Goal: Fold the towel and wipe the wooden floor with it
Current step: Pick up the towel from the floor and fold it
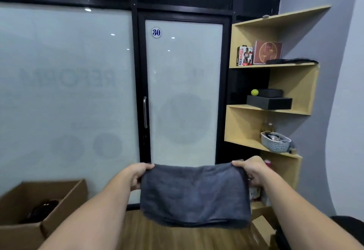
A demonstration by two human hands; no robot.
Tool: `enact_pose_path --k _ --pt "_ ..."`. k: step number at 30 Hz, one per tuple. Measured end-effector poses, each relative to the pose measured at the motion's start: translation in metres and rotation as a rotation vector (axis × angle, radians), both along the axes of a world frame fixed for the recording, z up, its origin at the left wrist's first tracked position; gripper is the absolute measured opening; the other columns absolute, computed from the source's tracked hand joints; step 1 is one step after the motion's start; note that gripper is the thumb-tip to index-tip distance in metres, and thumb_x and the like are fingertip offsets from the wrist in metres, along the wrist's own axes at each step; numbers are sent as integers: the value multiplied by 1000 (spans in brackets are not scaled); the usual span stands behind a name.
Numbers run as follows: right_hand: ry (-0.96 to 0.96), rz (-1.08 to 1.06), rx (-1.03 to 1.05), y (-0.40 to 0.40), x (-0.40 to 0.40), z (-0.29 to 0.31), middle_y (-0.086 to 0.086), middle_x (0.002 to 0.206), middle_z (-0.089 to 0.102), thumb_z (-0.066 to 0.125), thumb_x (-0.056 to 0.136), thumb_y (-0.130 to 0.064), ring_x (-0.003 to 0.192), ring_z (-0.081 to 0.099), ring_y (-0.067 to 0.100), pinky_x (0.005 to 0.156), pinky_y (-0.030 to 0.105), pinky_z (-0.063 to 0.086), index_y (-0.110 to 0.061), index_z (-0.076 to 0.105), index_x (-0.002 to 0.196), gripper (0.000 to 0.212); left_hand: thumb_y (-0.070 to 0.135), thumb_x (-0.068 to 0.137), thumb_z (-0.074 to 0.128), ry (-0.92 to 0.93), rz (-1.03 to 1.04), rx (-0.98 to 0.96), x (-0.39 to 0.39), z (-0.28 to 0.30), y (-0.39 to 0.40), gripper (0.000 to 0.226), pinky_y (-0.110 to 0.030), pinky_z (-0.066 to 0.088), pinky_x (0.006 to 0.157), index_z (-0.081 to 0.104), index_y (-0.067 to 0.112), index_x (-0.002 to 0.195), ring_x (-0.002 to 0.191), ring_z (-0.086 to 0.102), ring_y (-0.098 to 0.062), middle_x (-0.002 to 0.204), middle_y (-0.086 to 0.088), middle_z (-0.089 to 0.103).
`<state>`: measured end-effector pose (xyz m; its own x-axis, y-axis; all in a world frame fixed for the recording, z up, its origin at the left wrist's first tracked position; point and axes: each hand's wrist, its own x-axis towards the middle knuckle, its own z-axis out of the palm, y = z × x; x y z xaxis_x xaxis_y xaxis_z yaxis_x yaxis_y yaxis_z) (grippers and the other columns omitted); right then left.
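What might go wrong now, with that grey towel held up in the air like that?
The towel hangs from pinches at its top corners by the left hand and the right hand, so a slipping corner would probably undo the layers seen at its bottom edge. Going down to the wooden floor, an arm might bump the cardboard box on the left or the shelf on the right.

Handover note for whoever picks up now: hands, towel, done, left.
Left hand: grips the top left corner of the towel.
Right hand: grips the top right corner.
Towel: grey, held up in the air between both hands, hanging above the wooden floor, not touching it. Layered bottom edges suggest it is already folded at least once.
Done: folding under way.
Left: finish any further fold, bring it down, wipe the floor.
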<state>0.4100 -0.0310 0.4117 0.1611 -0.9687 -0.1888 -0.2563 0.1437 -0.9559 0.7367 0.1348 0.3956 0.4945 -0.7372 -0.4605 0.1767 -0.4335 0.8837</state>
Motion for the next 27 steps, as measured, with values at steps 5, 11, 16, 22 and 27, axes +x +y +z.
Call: enact_pose_path --k 5,11,16,22,27 --pt "175 -30 -260 13 58 11 13 77 67 84 79 -25 62 65 29 45 33 53 -2 64 78 30 14 83 80 -266 22 -150 -47 34 -50 15 -38 55 65 68 7 90 86 71 -31 100 -18 74" --pt "128 169 -466 43 99 93 18 69 69 73 84 -34 58 71 35 56 44 61 -7 62 63 37 31 89 70 -468 -58 -378 -106 111 -76 31 -47 62 72 66 6 108 89 72 -32 100 -13 72" --pt "-77 167 -400 46 84 101 17 78 70 79 80 -31 75 74 37 60 56 61 -1 66 76 33 39 92 66 -594 -63 -380 -114 123 -67 33 -54 61 77 67 8 103 89 73 -34 99 -12 73" --pt "-6 246 -436 55 77 105 5 55 62 62 94 -40 51 68 32 63 58 60 -6 71 77 39 38 95 63 -587 -22 -466 -125 111 -68 31 -50 61 81 70 8 96 88 73 -32 92 -11 75" --pt "-211 416 -305 62 74 105 7 75 62 45 100 -54 58 58 18 58 38 60 -6 68 92 54 60 84 69 -409 -186 -592 -123 105 -63 53 -39 57 79 71 9 97 83 71 -21 92 -5 76"
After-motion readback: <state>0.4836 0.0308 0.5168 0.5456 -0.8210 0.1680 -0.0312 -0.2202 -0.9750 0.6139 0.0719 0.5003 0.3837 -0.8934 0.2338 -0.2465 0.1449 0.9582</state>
